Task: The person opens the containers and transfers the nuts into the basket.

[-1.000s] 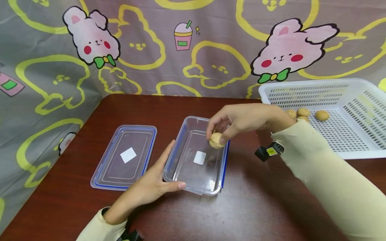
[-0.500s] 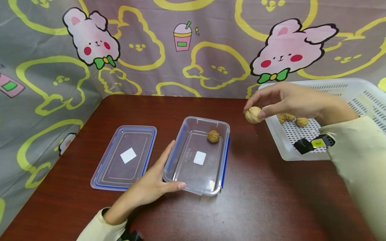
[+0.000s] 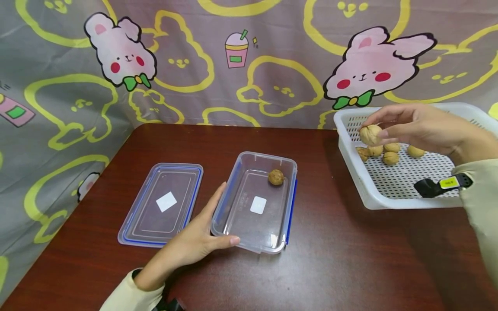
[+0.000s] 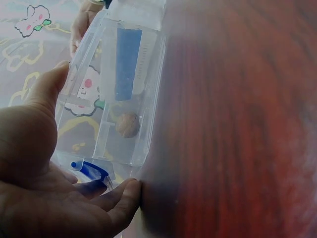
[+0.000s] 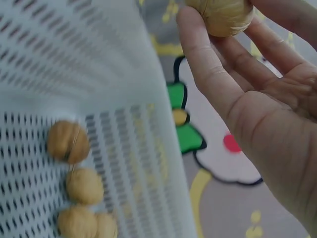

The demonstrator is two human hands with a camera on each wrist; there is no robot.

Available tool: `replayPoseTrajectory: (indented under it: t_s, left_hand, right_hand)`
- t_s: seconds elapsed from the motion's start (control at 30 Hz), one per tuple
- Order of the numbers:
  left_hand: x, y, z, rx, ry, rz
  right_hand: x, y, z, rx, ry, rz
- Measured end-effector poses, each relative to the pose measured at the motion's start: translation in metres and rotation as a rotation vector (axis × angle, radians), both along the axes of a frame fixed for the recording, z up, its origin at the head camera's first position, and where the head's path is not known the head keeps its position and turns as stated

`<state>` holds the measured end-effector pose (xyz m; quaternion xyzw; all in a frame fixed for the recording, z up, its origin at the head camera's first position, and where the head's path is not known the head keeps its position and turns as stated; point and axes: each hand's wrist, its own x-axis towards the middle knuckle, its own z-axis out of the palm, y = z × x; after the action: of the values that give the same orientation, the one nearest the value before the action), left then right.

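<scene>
In the head view my left hand (image 3: 194, 237) holds the near left corner of a clear plastic food container (image 3: 233, 203), thumb at its near rim and fingers along its left side. One brown walnut (image 3: 276, 177) lies inside near the far right corner; it also shows through the wall in the left wrist view. My right hand (image 3: 432, 127) pinches a pale walnut (image 3: 371, 134) between thumb and fingers, above the white slotted basket (image 3: 373, 198). Several more walnuts (image 3: 391, 158) lie at the basket's left end. The right wrist view shows the pinched walnut cut off by the top edge.
A clear lid (image 3: 159, 216) with a blue seal lies flat on the dark red table (image 3: 311, 276), left of the container. Behind the table hangs a patterned cloth (image 3: 272, 39). A blue clip (image 4: 91, 171) stands out from the container in the left wrist view.
My right hand has carried the pale walnut from over the container rightward to over the basket, uncovering the brown walnut in the container. My left hand and the container have stayed in place.
</scene>
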<state>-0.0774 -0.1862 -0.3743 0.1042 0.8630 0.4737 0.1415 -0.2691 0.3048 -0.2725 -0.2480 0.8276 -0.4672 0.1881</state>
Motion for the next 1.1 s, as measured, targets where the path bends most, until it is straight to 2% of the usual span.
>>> replayPoseTrajectory:
  t_s: [0.23,0.43,0.63,0.83,0.93,1.1]
  left_hand:
    - [0.0,0.0,-0.002,0.006,0.005,0.006]
    - [0.001,-0.001,-0.002,0.006,0.003,0.004]
    - [0.001,0.0,-0.003,0.008,-0.002,0.006]
    - [0.0,0.0,-0.002,0.012,0.008,0.0]
    - [0.0,0.0,-0.002,0.013,0.017,-0.002]
    - [-0.001,0.0,-0.002,0.013,0.019,0.0]
  right_hand:
    - [-0.011,0.027,-0.016,-0.065,-0.049,-0.049]
    - [-0.02,0.037,-0.022,-0.024,-0.091,-0.111]
    - [-0.028,0.053,-0.03,0.073,-0.136,-0.107]
    - [-0.033,0.076,-0.037,0.157,-0.204,-0.136]
    - [-0.035,0.086,-0.042,0.157,-0.258,-0.136]
    - [-0.037,0.098,-0.046,0.128,-0.352,-0.084]
